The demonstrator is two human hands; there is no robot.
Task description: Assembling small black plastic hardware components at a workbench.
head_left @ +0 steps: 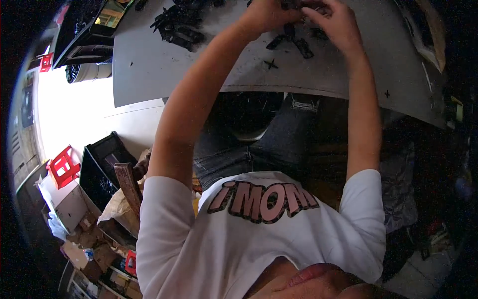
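At the far edge of the view, my left hand and my right hand meet over a grey table. Their fingers are closed round a small black plastic piece; its shape is mostly hidden by the fingers and cut off by the picture's edge. Just below my hands lie loose black plastic parts, long and narrow. A small black cross-shaped piece rests nearer to me. To the left of my left hand spreads a pile of black plastic parts.
Another small cross-shaped piece lies near the table's right front edge. Left of the table are a black rack and a pale bucket. Farther down stand a black crate, a red stool and cardboard boxes.
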